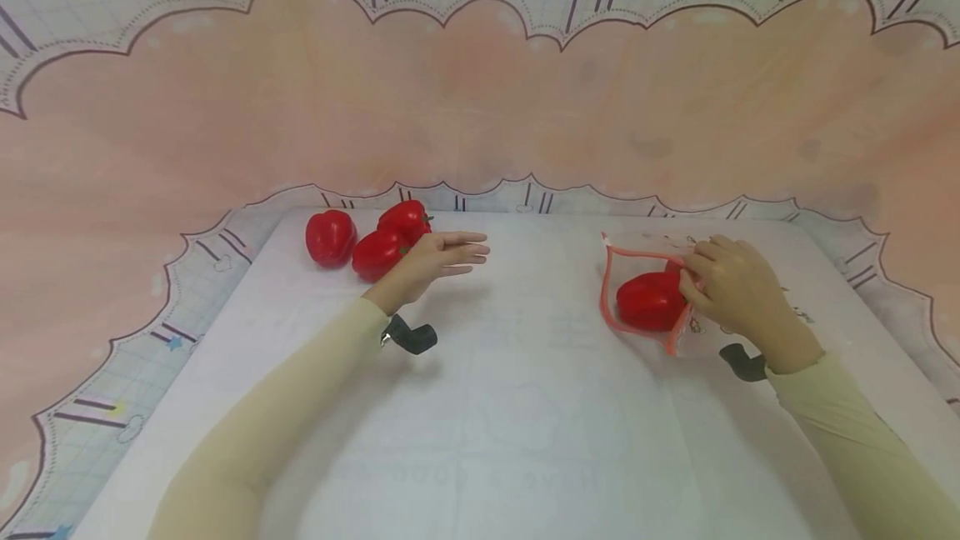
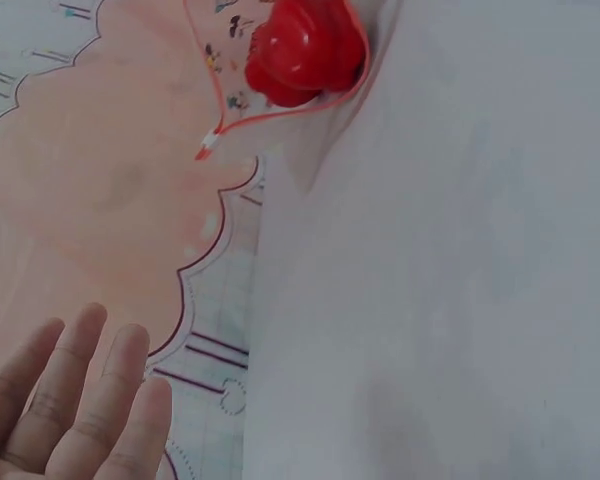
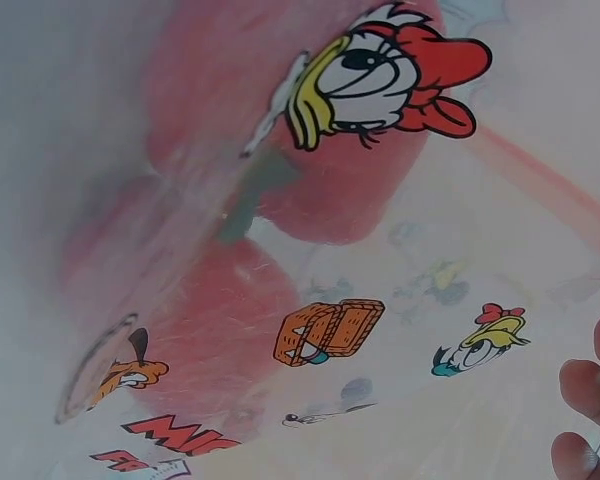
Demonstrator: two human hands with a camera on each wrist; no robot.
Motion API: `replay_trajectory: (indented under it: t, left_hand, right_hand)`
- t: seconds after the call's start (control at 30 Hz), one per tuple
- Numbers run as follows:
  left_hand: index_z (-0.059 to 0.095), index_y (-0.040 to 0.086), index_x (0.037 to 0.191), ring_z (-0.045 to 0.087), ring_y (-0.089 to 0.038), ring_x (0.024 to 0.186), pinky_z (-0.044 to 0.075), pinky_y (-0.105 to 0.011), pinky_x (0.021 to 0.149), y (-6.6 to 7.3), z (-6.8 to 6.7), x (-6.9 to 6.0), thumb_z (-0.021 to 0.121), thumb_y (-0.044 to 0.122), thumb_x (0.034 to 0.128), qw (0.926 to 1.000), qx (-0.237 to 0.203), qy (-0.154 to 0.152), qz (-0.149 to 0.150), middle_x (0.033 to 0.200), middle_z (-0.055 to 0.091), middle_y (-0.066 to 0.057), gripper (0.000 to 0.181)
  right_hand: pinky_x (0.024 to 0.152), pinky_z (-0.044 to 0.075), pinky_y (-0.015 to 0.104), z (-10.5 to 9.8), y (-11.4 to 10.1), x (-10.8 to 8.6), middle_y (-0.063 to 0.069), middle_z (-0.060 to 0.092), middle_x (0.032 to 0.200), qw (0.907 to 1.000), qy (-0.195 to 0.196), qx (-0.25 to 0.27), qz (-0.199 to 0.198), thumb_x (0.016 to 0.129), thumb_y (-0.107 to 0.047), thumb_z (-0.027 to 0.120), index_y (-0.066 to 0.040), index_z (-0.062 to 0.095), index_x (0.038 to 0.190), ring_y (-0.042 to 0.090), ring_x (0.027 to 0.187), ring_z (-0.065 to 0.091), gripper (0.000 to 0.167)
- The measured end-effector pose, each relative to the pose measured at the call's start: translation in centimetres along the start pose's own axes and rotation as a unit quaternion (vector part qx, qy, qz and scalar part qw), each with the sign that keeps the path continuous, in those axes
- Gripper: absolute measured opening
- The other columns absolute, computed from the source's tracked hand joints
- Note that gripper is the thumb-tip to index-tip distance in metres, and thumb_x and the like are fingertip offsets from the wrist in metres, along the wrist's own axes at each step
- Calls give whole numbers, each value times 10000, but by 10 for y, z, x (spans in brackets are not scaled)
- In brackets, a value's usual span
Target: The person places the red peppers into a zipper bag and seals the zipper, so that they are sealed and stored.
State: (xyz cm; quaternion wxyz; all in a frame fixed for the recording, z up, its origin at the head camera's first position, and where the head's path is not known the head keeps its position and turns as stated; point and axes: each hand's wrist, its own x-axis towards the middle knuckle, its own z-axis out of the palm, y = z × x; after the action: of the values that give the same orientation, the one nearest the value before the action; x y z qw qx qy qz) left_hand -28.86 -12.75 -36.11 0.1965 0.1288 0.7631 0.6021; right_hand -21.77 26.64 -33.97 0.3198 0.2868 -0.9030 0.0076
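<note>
My right hand (image 1: pixel 738 286) grips the edge of a clear zip bag (image 1: pixel 604 288) with orange-red trim and cartoon prints, whose mouth gapes toward the left. Inside it lies a red bell pepper (image 1: pixel 648 301), with more red behind it. Through the printed plastic (image 3: pixel 410 275), the right wrist view shows blurred red peppers (image 3: pixel 220 330) and a green stem. My left hand (image 1: pixel 431 265) is held above the table with fingers straight, pointing right and holding nothing. Just beside it, partly behind, sit two red bell peppers (image 1: pixel 378 254); another red bell pepper (image 1: pixel 331 238) stands to their left.
A white cloth covers the table (image 1: pixel 487 407). Behind it hangs a peach curtain (image 1: pixel 450 107) with a scalloped, patterned border. Dark camera mounts (image 1: pixel 412 335) sit at both wrists.
</note>
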Motion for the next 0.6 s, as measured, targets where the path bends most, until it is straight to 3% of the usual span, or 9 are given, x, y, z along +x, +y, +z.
replay_trajectory:
  t: [0.17, 0.33, 0.6]
  left_hand:
    - [463, 108, 1382, 523, -289, 1254, 414, -417, 1052, 1, -19, -14, 572, 201, 930, 9996, 116, 235, 50, 1374, 525, -122, 474]
    - [453, 131, 1392, 488, -297, 1287, 339, -481, 1105, 1, -39, -26, 568, 246, 935, 9985, -54, 514, -207, 1384, 515, -125, 486]
    - [403, 94, 1421, 461, -305, 1305, 360, -413, 1079, -1, -70, -42, 538, 283, 951, 9958, 47, 869, -276, 1433, 453, -145, 524]
  right_hand:
    - [536, 448, 367, 0, 0, 0, 156, 649, 702, 10000, 2, 43, 35, 681, -52, 672, 38, 692, 799, 257, 637, 509, 150]
    - [526, 436, 363, 1, 1, 0, 152, 646, 693, 9999, 95, 96, -37, 670, -43, 676, 36, 696, 792, 250, 625, 502, 147]
    - [533, 453, 375, 1, 2, 0, 167, 647, 703, 9999, 59, 106, -25, 681, -54, 664, 48, 685, 795, 265, 637, 509, 155]
